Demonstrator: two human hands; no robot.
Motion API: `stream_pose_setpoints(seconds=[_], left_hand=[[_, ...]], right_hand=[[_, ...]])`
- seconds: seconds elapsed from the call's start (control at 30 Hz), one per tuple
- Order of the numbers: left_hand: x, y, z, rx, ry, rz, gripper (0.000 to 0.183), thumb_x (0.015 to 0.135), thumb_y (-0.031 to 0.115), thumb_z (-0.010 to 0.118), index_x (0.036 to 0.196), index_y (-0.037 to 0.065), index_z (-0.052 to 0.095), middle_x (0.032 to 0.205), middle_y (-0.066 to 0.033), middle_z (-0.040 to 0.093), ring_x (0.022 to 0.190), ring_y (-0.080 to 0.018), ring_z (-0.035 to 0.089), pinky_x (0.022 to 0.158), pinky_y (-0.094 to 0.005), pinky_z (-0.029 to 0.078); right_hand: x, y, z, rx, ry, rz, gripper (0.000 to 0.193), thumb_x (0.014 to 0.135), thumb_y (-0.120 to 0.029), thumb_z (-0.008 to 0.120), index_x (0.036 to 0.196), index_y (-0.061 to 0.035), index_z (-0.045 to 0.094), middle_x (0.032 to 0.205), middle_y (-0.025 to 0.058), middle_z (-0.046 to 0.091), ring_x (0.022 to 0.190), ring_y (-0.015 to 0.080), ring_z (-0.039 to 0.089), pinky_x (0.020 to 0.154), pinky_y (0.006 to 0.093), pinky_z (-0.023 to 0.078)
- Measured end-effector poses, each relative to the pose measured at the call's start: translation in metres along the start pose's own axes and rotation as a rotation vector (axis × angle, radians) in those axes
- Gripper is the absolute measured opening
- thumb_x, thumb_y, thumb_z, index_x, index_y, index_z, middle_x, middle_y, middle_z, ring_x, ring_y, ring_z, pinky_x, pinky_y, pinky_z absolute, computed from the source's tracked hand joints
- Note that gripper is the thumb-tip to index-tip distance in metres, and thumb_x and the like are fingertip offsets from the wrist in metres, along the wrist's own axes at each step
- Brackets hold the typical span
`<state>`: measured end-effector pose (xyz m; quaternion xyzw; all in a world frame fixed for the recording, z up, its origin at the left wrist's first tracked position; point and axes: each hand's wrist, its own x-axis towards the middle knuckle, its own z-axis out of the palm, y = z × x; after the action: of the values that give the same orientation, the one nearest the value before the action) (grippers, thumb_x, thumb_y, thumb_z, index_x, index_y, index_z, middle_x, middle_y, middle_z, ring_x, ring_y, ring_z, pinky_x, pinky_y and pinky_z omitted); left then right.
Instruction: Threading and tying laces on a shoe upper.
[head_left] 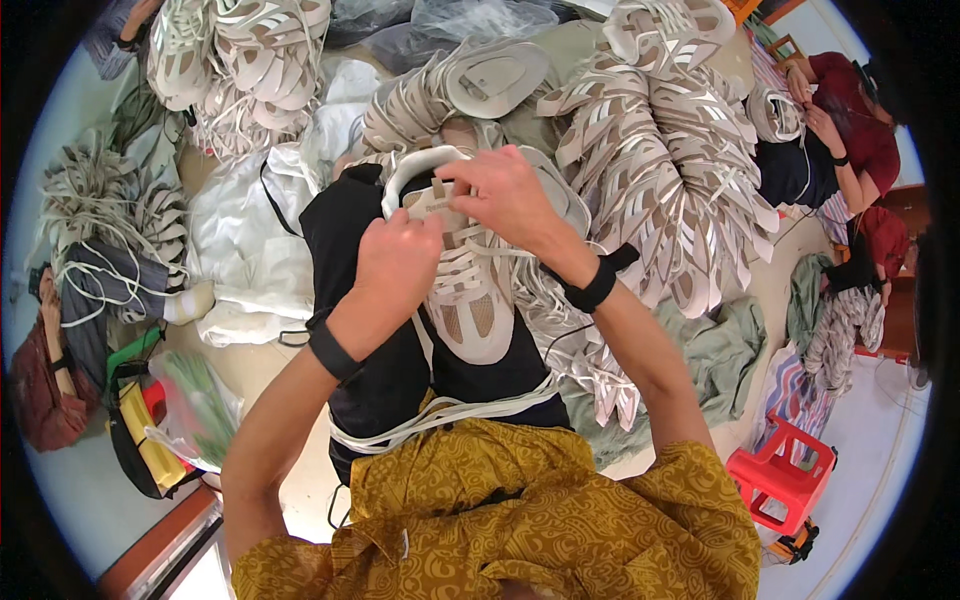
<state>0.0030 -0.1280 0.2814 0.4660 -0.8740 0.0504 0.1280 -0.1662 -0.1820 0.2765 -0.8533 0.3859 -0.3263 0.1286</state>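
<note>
On my lap lies a beige and white shoe upper (468, 318), toe toward me, with white laces (460, 268) crossing its front. At the left of its tongue, my left hand (398, 262) is closed against the eyelet edge. My right hand (508, 198) pinches beside the top of the tongue, its thumb and forefinger close together; whatever small piece is between them is too hidden to name. A bundle of loose white laces (450, 418) runs across my thighs below the toe.
Stacked shoe uppers (670, 170) rise at the right, with another stack (490, 80) ahead. White cloth sacks (255, 230) lie at the left. A red stool (785, 475) stands at the lower right. Another person (850, 120) sits at the far right, handling uppers.
</note>
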Motion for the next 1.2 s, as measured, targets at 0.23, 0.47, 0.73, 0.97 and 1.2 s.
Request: stream_pose_setpoints(seconds=[0.23,0.47,0.73,0.97,1.2], left_hand=[[-0.006,-0.005,-0.009,-0.081,-0.081,-0.035,0.011,0.067,0.016,0.060,0.065,0.006,0.057,0.058,-0.0070,0.056,0.065,-0.0222,0.058,0.051,-0.0326,0.045],[0.001,-0.004,0.000,-0.094,-0.189,-0.078,0.013,0.068,0.016,0.058,0.066,0.004,0.059,0.062,-0.0135,0.058,0.063,-0.0292,0.060,0.051,-0.0387,0.049],[-0.003,0.002,0.003,-0.214,-0.098,-0.282,0.008,0.069,0.011,0.056,0.075,0.005,0.057,0.068,-0.0161,0.058,0.064,-0.0299,0.059,0.055,-0.0367,0.048],[-0.007,-0.010,-0.012,-0.818,-0.152,-0.282,0.007,0.074,0.006,0.053,0.080,0.004,0.053,0.067,-0.0103,0.054,0.061,-0.0192,0.055,0.058,-0.0297,0.044],[-0.069,-0.033,-0.098,-1.745,0.238,-0.547,0.013,0.084,0.011,0.045,0.090,0.000,0.047,0.071,-0.0077,0.054,0.063,-0.0176,0.052,0.065,-0.0321,0.045]], right_hand=[[-0.010,0.005,0.006,-0.068,0.038,-0.037,0.020,0.067,-0.017,0.063,0.085,-0.0102,0.063,0.064,0.0004,0.057,0.063,0.0159,0.053,0.069,0.0306,0.035],[-0.018,0.006,0.007,-0.023,0.042,-0.007,0.020,0.067,-0.017,0.062,0.086,-0.0100,0.063,0.066,0.0015,0.059,0.067,0.0167,0.054,0.070,0.0312,0.035],[-0.022,0.009,0.011,-0.011,0.064,0.062,0.019,0.067,-0.016,0.059,0.085,-0.0098,0.064,0.070,0.0023,0.060,0.068,0.0170,0.054,0.071,0.0310,0.035],[-0.021,0.010,0.016,0.030,0.098,0.091,0.020,0.067,-0.016,0.057,0.084,-0.0098,0.064,0.069,0.0022,0.059,0.068,0.0171,0.053,0.071,0.0311,0.033],[-0.024,0.017,0.018,0.057,0.124,0.081,0.020,0.067,-0.017,0.057,0.084,-0.0107,0.064,0.066,0.0011,0.057,0.065,0.0162,0.052,0.069,0.0308,0.033]])
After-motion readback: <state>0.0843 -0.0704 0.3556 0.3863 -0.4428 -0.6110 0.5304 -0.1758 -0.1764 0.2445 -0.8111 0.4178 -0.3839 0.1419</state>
